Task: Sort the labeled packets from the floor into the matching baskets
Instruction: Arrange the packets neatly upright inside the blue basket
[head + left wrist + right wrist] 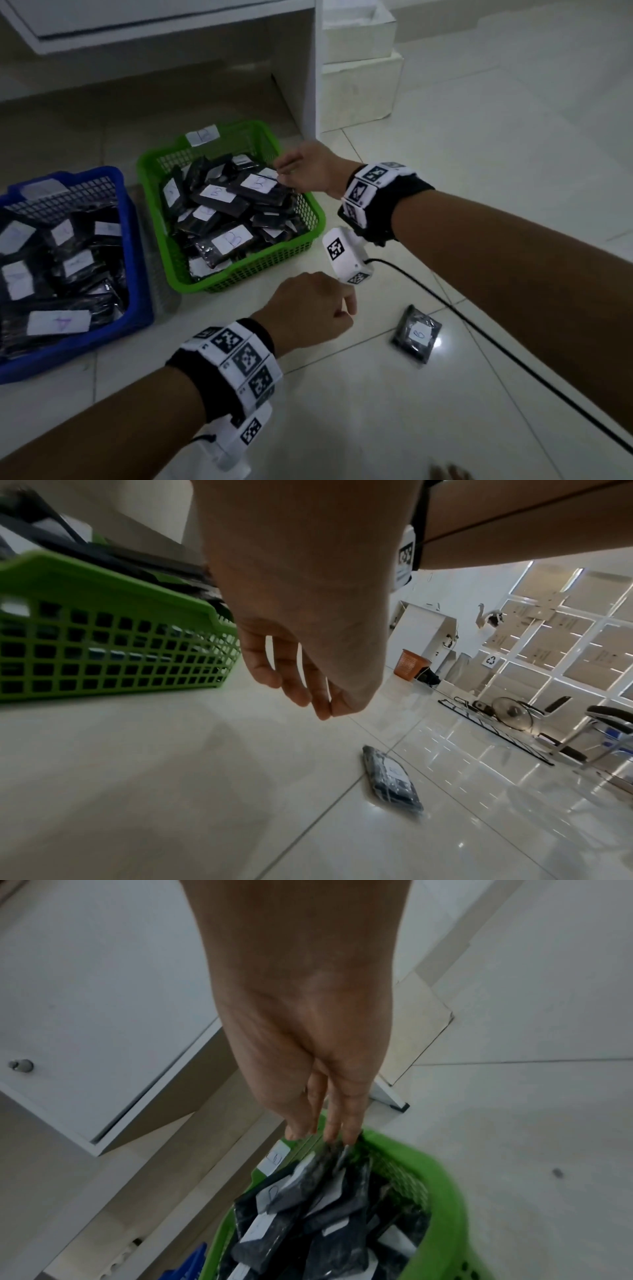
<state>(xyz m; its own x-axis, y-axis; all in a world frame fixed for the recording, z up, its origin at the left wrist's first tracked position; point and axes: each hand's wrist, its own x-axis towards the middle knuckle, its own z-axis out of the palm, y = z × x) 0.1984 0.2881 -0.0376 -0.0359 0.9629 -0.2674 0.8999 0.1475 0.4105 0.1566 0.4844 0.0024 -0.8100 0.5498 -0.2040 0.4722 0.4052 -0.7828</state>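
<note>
While one packet remains on the floor, the sort is judged close to its end, and the risks concern that last item and the stacked contents of the bins.

Blue basket (137, 240), at far left: it holds dark packets whose white labels appear to read A. Misfiling is the chief hazard; the labels are small and handwritten, and a hasty read would send a packet to the wrong bin.

Green basket (311, 209), just beside the blue one: its tag and packet labels appear to read B. Packets are heaped near rim height, so a further packet dropped at the edge could slide over the rim.

Right hand (308, 171): it hovers over the far right corner of the green basket, fingers extended and close together, tips at or just above the top packets. No packet is visibly clamped; motion blur in the wrist view prevents certainty.

Left hand (308, 308): it hangs above the floor between the green basket and the remaining packet, fingers loosely curled, holding nothing.

Last packet (416, 334): it lies flat on the tile, right of the left hand and near the black cable (513, 353), label upward, marked B as far as can be read. Its long axis runs diagonally, far end tilted rightward. A careless reach could snag the cable
</note>
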